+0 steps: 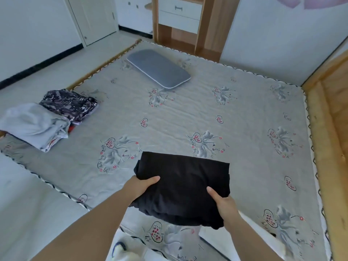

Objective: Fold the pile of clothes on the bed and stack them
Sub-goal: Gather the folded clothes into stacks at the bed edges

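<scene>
A folded black garment point(184, 183) is held above the near corner of the bed point(188, 113). My left hand point(142, 186) grips its left edge, thumb on top and fingers hidden underneath. My right hand point(223, 203) grips its near right edge the same way. At the bed's left edge lie a folded light grey garment point(35, 125) and, touching it on the far side, a folded dark patterned garment point(70, 105). Something red peeks out from under the grey one.
A grey pillow point(159, 69) lies at the far side of the bed. A wooden cabinet with white drawers point(180, 16) stands beyond it. A wooden bed frame point(333, 117) runs along the right. Pale floor point(28, 200) lies to the left, a shoe point(118, 249) near my feet.
</scene>
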